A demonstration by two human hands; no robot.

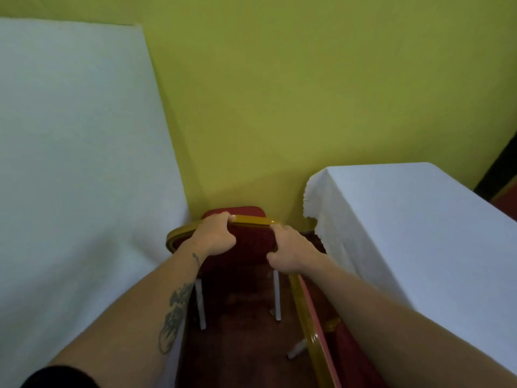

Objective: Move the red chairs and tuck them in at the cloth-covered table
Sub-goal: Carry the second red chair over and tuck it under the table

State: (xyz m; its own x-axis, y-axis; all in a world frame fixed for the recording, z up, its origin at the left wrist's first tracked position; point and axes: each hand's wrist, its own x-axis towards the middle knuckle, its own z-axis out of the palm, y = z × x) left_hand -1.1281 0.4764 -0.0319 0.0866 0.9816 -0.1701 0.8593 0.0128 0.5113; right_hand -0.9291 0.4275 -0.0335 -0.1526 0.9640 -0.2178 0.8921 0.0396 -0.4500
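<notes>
Both hands grip the gold top rail of a red chair [246,242]: left hand [214,233] and right hand [288,250] closed around it. The chair stands beside the white-clothed table [70,149], near a yellow wall [307,93].

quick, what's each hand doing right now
Left hand: closed on the gold top rail of the red chair.
Right hand: closed on the same chair's backrest at its right edge.

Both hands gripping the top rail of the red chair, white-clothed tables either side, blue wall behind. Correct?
Not quite: the wall is yellow-green, not blue, as the head view shows. The rest holds: left hand and right hand grip the red chair top rail, with white-clothed tables left and right.
</notes>
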